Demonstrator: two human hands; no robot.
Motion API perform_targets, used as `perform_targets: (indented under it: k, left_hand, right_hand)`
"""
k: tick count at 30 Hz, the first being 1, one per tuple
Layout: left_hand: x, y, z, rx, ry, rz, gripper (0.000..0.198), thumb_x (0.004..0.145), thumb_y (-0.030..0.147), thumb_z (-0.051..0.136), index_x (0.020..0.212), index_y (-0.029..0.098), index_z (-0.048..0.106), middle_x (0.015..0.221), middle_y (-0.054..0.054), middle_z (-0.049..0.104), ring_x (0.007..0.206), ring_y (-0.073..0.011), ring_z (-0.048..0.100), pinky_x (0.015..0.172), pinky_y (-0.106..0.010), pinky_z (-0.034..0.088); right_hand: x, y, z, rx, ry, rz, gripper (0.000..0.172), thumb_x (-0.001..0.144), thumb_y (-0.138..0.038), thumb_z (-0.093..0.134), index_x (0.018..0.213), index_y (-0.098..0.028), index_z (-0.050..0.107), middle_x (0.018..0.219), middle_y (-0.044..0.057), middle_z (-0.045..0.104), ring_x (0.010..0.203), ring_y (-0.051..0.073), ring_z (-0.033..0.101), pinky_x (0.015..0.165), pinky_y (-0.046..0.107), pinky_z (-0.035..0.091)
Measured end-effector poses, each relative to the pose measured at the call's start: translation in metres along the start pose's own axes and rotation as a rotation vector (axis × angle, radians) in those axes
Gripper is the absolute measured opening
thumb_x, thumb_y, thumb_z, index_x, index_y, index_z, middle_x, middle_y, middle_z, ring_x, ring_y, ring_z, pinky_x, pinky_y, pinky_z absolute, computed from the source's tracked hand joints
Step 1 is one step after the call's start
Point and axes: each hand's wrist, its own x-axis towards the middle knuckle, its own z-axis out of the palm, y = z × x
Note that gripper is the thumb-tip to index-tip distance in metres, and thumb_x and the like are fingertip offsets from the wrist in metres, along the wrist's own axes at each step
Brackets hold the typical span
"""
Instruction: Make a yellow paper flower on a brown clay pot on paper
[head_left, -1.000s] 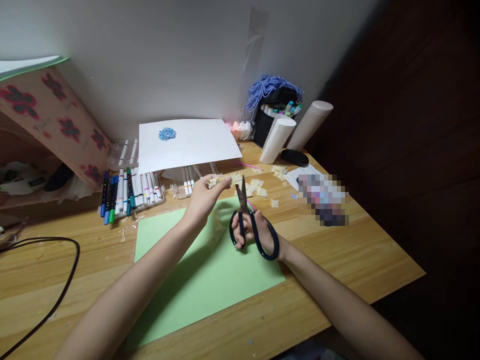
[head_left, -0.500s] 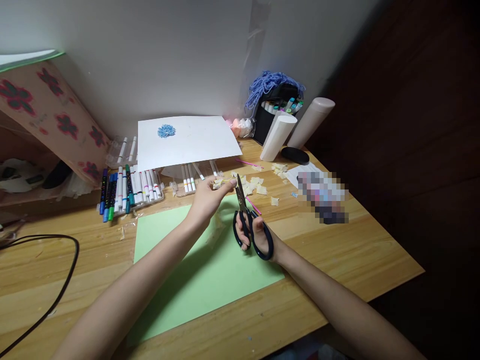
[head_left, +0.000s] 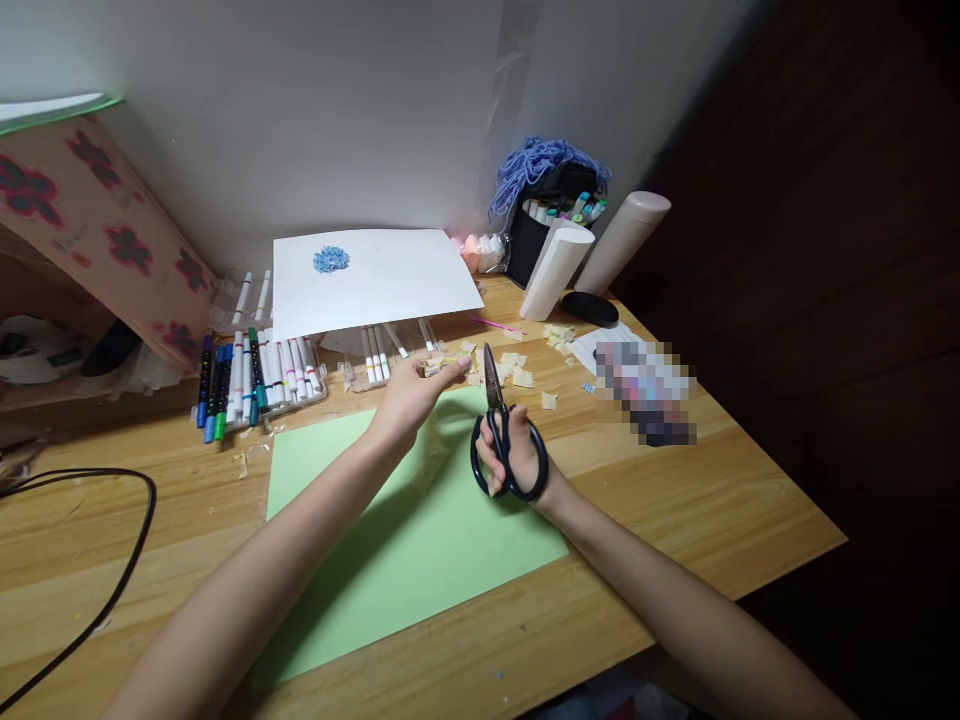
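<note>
My left hand (head_left: 405,395) is closed in a pinch on a pale yellow paper strip (head_left: 431,455), part of which hangs below the palm over a light green sheet (head_left: 390,585). The fingers hide much of the strip. In my right hand (head_left: 521,450) are black-handled scissors (head_left: 492,380), gripped through the loops. Their blades are together and point up and away, just right of my left fingertips, not touching them. Small yellow paper pieces (head_left: 523,378) lie scattered on the table beyond both hands.
A white sheet with a blue cluster (head_left: 331,259) rests over marker trays. Several markers (head_left: 240,375) lie at left, near a black cable (head_left: 146,510). Behind at right stand a white cylinder (head_left: 556,275), a pale bottle (head_left: 626,240) and a black pen holder (head_left: 525,250) topped with blue yarn.
The scissors have closed and shifted slightly right, away from my left fingertips. My left hand stays nearly in place, still pinching the paper strip.
</note>
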Motion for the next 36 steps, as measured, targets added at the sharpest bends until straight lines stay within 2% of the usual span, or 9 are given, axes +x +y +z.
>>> perform_targets:
  k: [3,5,8,13,18,21,27,32,36]
  left_hand:
    - [0.002,-0.001,-0.002,0.011,-0.014,-0.008,0.034,0.058,0.042,0.077,0.068,0.015,0.061,0.065,0.002,0.057,0.064,-0.0097,0.050,0.069,-0.024,0.040]
    - [0.002,0.000,-0.003,0.044,-0.009,-0.019,0.035,0.058,0.044,0.077,0.065,0.015,0.058,0.059,0.004,0.051,0.058,-0.0077,0.045,0.062,-0.022,0.038]
    - [0.003,0.000,-0.003,0.088,-0.013,-0.043,0.038,0.058,0.047,0.076,0.064,0.014,0.057,0.058,0.004,0.050,0.055,-0.0075,0.044,0.058,-0.022,0.037]
    - [0.002,-0.002,-0.002,0.065,-0.105,-0.112,0.040,0.063,0.050,0.071,0.071,0.013,0.059,0.070,-0.002,0.060,0.060,-0.0093,0.055,0.066,-0.025,0.043]
    - [0.001,0.000,0.001,-0.084,-0.216,-0.242,0.034,0.072,0.045,0.066,0.078,0.013,0.056,0.075,-0.004,0.063,0.064,-0.0100,0.060,0.077,-0.028,0.046]
    - [0.002,0.000,0.000,-0.004,-0.173,-0.153,0.031,0.070,0.041,0.069,0.073,0.012,0.059,0.071,-0.002,0.063,0.065,-0.0102,0.059,0.077,-0.028,0.046]
    - [0.008,-0.001,-0.010,0.136,0.026,0.072,0.039,0.061,0.049,0.072,0.074,0.013,0.066,0.074,-0.004,0.066,0.074,-0.0154,0.060,0.076,-0.029,0.047]
    - [0.010,0.005,-0.017,0.190,0.107,0.102,0.036,0.064,0.045,0.072,0.077,0.012,0.066,0.075,-0.006,0.067,0.072,-0.0152,0.061,0.072,-0.028,0.047]
    - [0.008,0.011,-0.017,0.237,0.088,0.069,0.034,0.064,0.043,0.072,0.075,0.011,0.066,0.074,-0.006,0.067,0.070,-0.0138,0.060,0.071,-0.027,0.047]
  right_hand:
    - [0.000,-0.018,-0.004,0.217,-0.089,0.159,0.081,0.058,-0.091,0.010,0.064,-0.019,0.047,0.042,-0.004,0.041,0.037,0.012,0.044,0.044,0.027,0.044]
    - [-0.001,-0.027,-0.007,0.312,-0.176,0.221,0.084,0.061,-0.090,0.008,0.067,-0.018,0.051,0.048,-0.002,0.045,0.044,0.013,0.048,0.053,0.031,0.047]
    - [-0.004,-0.032,-0.007,0.329,-0.218,0.171,0.082,0.066,-0.087,0.013,0.073,-0.016,0.054,0.050,-0.001,0.047,0.048,0.014,0.048,0.060,0.034,0.048]
    - [-0.004,-0.031,-0.002,0.214,-0.062,0.013,0.062,0.074,-0.076,0.033,0.075,-0.018,0.053,0.049,-0.002,0.049,0.048,0.014,0.050,0.061,0.031,0.049]
    - [-0.001,-0.031,-0.004,0.204,-0.021,0.004,0.052,0.076,-0.068,0.040,0.073,-0.018,0.052,0.047,-0.003,0.049,0.046,0.014,0.050,0.058,0.030,0.049]
    - [-0.001,-0.031,-0.003,0.169,-0.003,0.005,0.052,0.075,-0.068,0.039,0.072,-0.018,0.051,0.047,-0.002,0.052,0.045,0.014,0.052,0.060,0.032,0.050]
    - [-0.007,-0.025,0.006,-0.015,-0.114,0.106,0.070,0.059,-0.085,0.037,0.070,-0.017,0.050,0.045,0.000,0.054,0.043,0.015,0.054,0.066,0.038,0.051]
    - [-0.011,-0.011,0.005,-0.091,-0.205,0.067,0.077,0.054,-0.092,0.028,0.071,-0.019,0.047,0.045,-0.004,0.050,0.042,0.013,0.052,0.066,0.037,0.051]
    - [-0.012,0.000,0.003,-0.128,-0.239,0.047,0.078,0.052,-0.093,0.025,0.070,-0.020,0.045,0.042,-0.006,0.046,0.037,0.011,0.047,0.056,0.031,0.049]
